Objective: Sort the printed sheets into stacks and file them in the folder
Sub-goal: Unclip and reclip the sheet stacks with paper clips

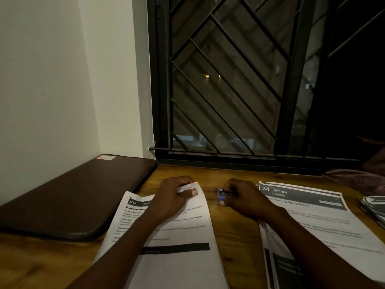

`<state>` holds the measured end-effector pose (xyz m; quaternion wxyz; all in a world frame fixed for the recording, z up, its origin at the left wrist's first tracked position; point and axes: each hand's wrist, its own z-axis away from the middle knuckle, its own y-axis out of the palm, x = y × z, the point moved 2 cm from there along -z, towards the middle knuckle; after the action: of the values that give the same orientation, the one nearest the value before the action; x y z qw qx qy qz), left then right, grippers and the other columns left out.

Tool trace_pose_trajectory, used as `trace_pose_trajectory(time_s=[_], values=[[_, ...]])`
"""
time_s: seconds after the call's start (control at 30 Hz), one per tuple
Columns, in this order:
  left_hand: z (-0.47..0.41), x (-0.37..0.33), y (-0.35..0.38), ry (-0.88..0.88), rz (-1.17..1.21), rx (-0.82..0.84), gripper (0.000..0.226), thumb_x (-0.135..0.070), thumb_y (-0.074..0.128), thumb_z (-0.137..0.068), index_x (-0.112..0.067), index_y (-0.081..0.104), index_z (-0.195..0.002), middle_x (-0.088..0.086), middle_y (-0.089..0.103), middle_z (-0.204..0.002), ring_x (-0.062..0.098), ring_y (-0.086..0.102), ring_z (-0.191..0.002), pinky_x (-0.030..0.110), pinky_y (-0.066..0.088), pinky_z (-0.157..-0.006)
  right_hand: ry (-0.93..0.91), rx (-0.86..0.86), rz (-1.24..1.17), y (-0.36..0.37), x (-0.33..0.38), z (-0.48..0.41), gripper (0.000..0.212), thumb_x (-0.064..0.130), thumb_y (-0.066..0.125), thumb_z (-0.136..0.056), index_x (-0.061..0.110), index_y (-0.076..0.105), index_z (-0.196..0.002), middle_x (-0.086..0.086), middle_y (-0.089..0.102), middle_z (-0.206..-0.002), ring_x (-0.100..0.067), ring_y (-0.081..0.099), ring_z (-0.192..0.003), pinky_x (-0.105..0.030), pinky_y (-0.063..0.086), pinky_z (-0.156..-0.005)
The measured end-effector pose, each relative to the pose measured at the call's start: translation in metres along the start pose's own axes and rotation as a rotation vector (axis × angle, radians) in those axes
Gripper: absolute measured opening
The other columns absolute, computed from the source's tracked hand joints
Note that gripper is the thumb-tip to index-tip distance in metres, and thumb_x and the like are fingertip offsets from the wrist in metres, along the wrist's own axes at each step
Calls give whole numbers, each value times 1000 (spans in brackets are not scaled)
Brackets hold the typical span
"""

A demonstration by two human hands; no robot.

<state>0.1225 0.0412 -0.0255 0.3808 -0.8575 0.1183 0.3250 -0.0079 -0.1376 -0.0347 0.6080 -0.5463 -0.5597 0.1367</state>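
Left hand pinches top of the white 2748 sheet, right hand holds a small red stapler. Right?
No: the small stapler in the right hand is blue, not red, per the head view. The left hand does pinch the top of the white printed 2748 sheet.

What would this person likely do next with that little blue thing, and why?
Probably move the blue stapler onto the top corner of the sheets: the left hand pinches that corner, and the right hand grips the stapler right beside it.
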Motion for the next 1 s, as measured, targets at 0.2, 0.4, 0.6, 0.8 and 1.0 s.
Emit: trace_pose_trajectory(time_s=[0.2, 0.4, 0.6, 0.8, 1.0], values=[[-2, -10, -20, -45, 110, -120, 12, -14, 67, -87, -25, 71, -85, -14, 69, -80, -3, 63, -76, 11, 47, -70, 42, 125, -186, -13, 69, 24, 35, 59, 52, -86, 25, 62, -90, 7, 67, -87, -5, 62, -73, -24, 52, -71], [-5, -29, -38, -25, 142, -182, 22, -34, 73, -75, -44, 65, -93, -18, 69, -94, -6, 63, -88, 24, 48, -81, 114, 168, -257, 1, 96, 44, 27, 32, 57, -93, 17, 65, -114, 4, 68, -104, -2, 59, -76, -11, 43, -57], [3, -47, -75, -219, -235, 44, 80, -41, 66, -87, -26, 23, -152, 1, 38, -151, 19, 40, -135, 13, 29, -90, 358, -285, -374, -11, 68, 22, 28, 21, 58, -93, 6, 64, -116, -12, 65, -117, -27, 62, -103, -25, 44, -75], [39, -7, -64, -337, -285, 329, 76, -42, 70, -84, -22, 34, -148, 0, 35, -153, 15, 37, -137, 16, 28, -102, 482, -346, -398, 25, 71, 11, 28, 19, 61, -91, -1, 63, -110, -18, 64, -117, -31, 62, -104, -30, 47, -76], [59, 23, -56, -335, -366, 311, 65, -53, 56, -89, -26, 37, -145, -4, 34, -154, 14, 32, -140, 31, 26, -114, 450, -288, -383, 47, 81, 10, 31, 23, 61, -91, 2, 57, -114, -15, 63, -119, -29, 63, -104, -30, 53, -77]])
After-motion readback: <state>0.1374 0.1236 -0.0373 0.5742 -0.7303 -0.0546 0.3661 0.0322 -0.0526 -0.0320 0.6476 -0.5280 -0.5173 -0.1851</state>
